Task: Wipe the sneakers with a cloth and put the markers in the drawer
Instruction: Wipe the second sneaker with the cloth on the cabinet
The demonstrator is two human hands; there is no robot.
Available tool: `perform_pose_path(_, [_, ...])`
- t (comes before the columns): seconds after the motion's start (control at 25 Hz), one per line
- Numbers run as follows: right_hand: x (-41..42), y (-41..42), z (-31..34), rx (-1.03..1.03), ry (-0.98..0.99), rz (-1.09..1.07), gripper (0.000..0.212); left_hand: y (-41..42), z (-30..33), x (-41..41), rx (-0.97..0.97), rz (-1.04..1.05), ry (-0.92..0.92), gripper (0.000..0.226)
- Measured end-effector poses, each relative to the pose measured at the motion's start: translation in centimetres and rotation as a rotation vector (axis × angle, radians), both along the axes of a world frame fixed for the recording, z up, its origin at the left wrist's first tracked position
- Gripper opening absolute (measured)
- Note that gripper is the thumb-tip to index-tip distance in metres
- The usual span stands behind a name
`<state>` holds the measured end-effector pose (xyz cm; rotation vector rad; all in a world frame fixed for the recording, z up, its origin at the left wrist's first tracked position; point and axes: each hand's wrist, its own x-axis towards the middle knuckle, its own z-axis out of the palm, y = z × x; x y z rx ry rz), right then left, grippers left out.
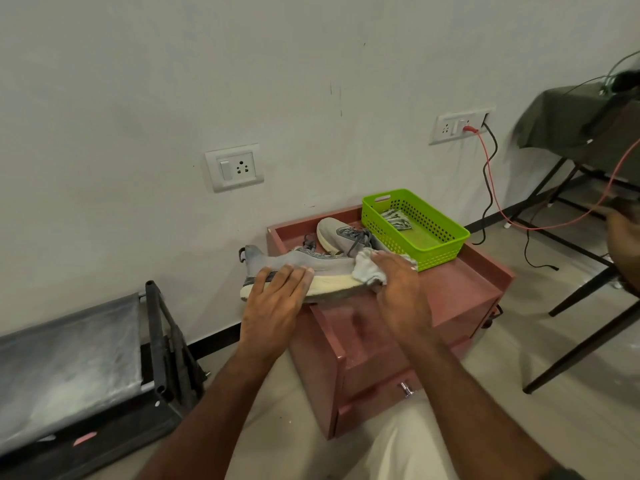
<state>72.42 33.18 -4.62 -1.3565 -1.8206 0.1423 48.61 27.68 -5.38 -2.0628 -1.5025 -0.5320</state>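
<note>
In the frame centre my left hand (pixel 277 296) is holding one sneaker (pixel 311 271) flat-fingered, my right hand (pixel 398 285) is gripping the cloth (pixel 367 265) and wiping; the second sneaker (pixel 339 233) and markers are remaining

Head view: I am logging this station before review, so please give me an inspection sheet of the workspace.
Surface: red cabinet top, raised rim, drawers below shut.
Job's things: near sneaker on its side, heel past the left edge; second sneaker behind it; cloth on the near sneaker's toe; markers nothing seen.
Clutter: green basket holding a striped rag.
Hands: left hand flat on the near sneaker; right hand presses the cloth.
Cables: red cable and black cable from the wall socket.
Surroundings: white wall, chair at right.
</note>
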Motion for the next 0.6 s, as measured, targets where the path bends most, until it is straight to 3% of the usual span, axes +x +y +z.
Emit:
perform_pose_path(0.04, [0.3, -0.1, 0.0, -0.005, 0.053, -0.023, 0.067, 0.1, 0.1, 0.2, -0.002, -0.010, 0.001, 0.055])
perform_pose_path(0.12, [-1.4, -1.6, 0.6, 0.060, 0.034, 0.130, 0.060, 0.3, 0.1, 0.0, -0.003, -0.015, -0.026, 0.053])
perform_pose_path(0.2, [-3.7, -3.7, 1.2, 0.152, -0.175, 0.304, 0.057, 0.4, 0.1, -0.6, 0.003, -0.027, -0.065, 0.050])
perform_pose_path(0.28, [-3.7, -3.8, 1.3, 0.156, -0.297, 0.303, 0.059, 0.3, 0.1, -0.8, -0.013, -0.051, -0.105, 0.058])
perform_pose_path(0.44, [0.4, -1.7, 0.6, -0.095, 0.139, 0.029, 0.054, 0.3, -0.1, -0.2, 0.035, -0.136, -0.108, 0.050])
perform_pose_path(0.6, [1.6, -1.9, 0.5, -0.316, 0.297, -0.122, 0.057, 0.8, -0.3, -0.2, 0.067, -0.206, -0.091, 0.047])
